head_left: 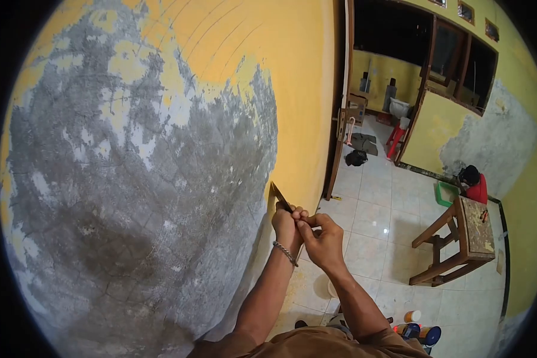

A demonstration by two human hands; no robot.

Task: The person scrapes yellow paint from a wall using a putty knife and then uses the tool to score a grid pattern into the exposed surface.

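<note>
A dark, narrow scraper blade (281, 196) points up and left near the edge where yellow paint (301, 119) meets the bare grey wall patch (161, 203). My left hand (286, 225), with a chain bracelet at its wrist, is closed around the blade's lower end. My right hand (323, 238) sits against it on the right, its thumb and fingers pinched together beside the left fingers. What the right fingers hold, if anything, is hidden. Flakes of paint lie on the floor below.
An open doorway (370, 119) stands ahead. A worn wooden stool (477, 227) is at the right, near a person in red (477, 190) by a green tub (446, 194). Containers (429, 335) stand on the floor near my body. A red stool (395, 140) is by the doorway.
</note>
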